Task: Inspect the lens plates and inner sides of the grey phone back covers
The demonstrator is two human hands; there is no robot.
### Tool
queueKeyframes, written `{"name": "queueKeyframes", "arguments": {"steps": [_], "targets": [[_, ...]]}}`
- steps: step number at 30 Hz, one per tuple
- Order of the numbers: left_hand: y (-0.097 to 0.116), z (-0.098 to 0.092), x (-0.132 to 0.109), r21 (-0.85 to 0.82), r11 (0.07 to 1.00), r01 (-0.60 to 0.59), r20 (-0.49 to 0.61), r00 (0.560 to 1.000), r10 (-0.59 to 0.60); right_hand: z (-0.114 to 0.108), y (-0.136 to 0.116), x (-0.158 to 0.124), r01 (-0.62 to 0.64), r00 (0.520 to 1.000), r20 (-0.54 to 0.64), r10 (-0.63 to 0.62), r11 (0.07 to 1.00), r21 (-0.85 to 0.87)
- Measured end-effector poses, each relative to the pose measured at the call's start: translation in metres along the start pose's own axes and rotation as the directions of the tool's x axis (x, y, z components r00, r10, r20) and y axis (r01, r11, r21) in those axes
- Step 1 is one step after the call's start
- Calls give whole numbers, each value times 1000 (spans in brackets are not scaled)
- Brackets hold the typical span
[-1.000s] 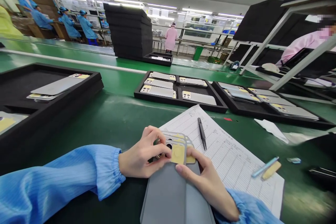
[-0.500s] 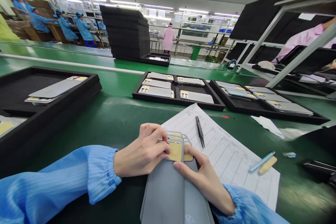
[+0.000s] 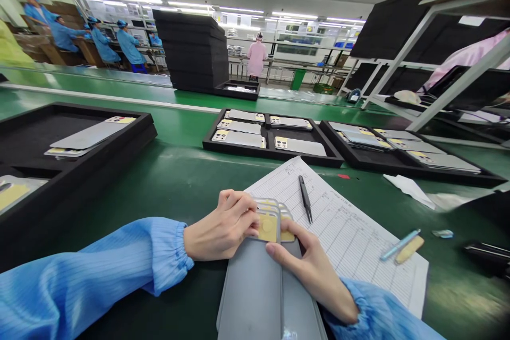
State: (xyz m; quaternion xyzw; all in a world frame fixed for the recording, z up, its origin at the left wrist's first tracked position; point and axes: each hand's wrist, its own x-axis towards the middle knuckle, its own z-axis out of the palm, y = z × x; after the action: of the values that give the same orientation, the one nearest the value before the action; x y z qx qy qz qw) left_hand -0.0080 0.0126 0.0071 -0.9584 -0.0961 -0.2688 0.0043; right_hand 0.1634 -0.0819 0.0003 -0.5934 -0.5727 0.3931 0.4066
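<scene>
Left hand (image 3: 223, 228): shifted slightly inward over the last half second; its fingers now hide the dark lens circle visible a second ago. They look curled and pinched at the camera end; whether they grip anything is hidden.
Right hand (image 3: 306, 257): hardly moved; gripping the panels by their side, thumb on the upper one's edge. That steady hold, judged from the pose, braces them while the left fingers work.
Panels (image 3: 253, 287): fanned below both hands, near ends out of frame, yellow film (image 3: 268, 227) at the camera end; at least two, exact number unclear.
Trays: three nearby, namely left tray (image 3: 115, 154), middle tray (image 3: 332, 160) and right tray (image 3: 382, 162); one far tray (image 3: 239, 95) beside one black stack (image 3: 191, 50).
Middle tray's piles: five, three left of the divider and two right.
Sheet (image 3: 358, 255): one, bearing one pair of tweezers (image 3: 305, 199), one blue pen (image 3: 400, 244) and one yellow piece (image 3: 409, 251).
Co-workers: at least four in blue (image 3: 129, 45), two in pink (image 3: 256, 57).
</scene>
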Motion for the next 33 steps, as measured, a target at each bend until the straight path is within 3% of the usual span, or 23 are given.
{"name": "queueKeyframes", "arguments": {"steps": [8, 24, 33], "targets": [[-7, 7, -7, -165, 986, 23, -80, 996, -37, -1, 0, -1, -9, 1000, 3, 9, 1000, 7], [-10, 6, -12, -263, 963, -50, -180, 984, 2, -2, 6, -3, -23, 999, 32, 23, 1000, -7], [-14, 4, -12, -371, 923, -100, -176, 984, 36, -4, 8, -3, -11, 1000, -22, 9, 997, -80]]}}
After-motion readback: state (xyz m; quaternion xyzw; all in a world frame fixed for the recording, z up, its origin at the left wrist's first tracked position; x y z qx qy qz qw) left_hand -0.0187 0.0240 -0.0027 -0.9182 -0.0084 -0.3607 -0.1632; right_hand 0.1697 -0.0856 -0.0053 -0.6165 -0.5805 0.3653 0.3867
